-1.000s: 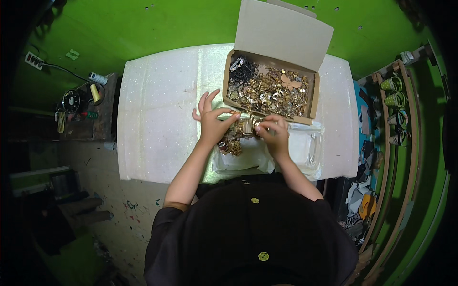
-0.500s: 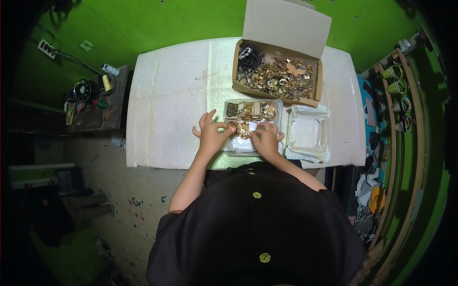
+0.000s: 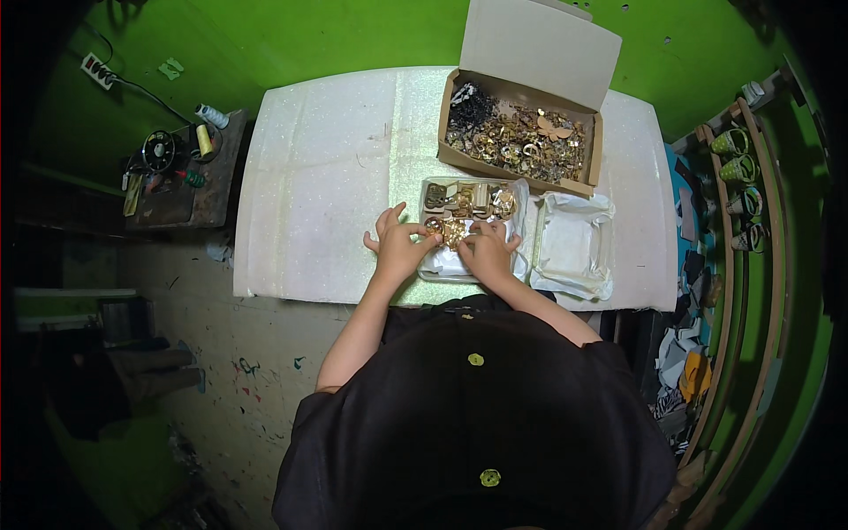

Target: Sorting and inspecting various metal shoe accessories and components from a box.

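A clear plastic tray [image 3: 452, 277] with a white liner lies in front of me. Gold and bronze buckle-like fittings [image 3: 468, 199] fill its far part. Nearer, shiny gold metal pieces [image 3: 454, 233] lie between my two hands. My left hand [image 3: 399, 252] pinches at the left edge of these pieces with thumb and forefinger, its other fingers spread outward. My right hand [image 3: 488, 253] is closed at their right side, fingertips bent down to them. Whatever sits between the right fingertips is too small to make out.
An open cardboard box [image 3: 521, 172] of mixed metal trinkets stands behind the tray. To the right is a white paper-lined tray [image 3: 570, 243]. Both rest on a pale glittery tabletop [image 3: 318, 194]. A dark side table [image 3: 208, 199] with thread spools is at left, wooden racks [image 3: 738, 291] at right.
My right hand has shifted slightly left, closer to the left one, and the gold pieces look more bunched together. The whole view has moved a little.
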Available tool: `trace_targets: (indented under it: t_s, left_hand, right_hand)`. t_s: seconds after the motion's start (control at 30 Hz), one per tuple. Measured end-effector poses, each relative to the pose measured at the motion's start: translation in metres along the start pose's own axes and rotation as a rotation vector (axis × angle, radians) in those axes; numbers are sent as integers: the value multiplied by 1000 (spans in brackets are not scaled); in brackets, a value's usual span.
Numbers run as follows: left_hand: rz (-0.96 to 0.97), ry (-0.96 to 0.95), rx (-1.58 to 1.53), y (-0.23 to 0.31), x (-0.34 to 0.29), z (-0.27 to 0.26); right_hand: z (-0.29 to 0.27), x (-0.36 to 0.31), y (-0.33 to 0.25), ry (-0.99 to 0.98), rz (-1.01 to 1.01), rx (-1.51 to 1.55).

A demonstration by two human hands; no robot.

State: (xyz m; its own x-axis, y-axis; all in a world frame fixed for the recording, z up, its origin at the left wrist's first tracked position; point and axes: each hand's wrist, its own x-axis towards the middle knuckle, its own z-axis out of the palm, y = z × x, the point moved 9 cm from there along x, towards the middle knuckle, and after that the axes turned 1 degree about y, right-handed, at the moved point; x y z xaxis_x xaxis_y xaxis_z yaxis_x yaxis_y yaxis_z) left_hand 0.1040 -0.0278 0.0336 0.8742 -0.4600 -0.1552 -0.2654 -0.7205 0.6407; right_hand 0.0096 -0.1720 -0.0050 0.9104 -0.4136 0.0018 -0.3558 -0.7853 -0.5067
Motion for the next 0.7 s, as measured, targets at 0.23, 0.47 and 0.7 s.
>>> trace_targets:
  t_s: [0.23, 0.47, 0.7]
  left_hand:
    - [11, -10, 1, 1, 1, 4]
    - [8, -5, 9, 2, 3, 3]
    - [5, -30, 2, 1, 9, 10]
  right_hand:
    - [5, 5, 3, -33, 1, -17]
    - [0, 3, 2, -9, 0, -7]
    - [-26, 1, -3, 165, -81, 189]
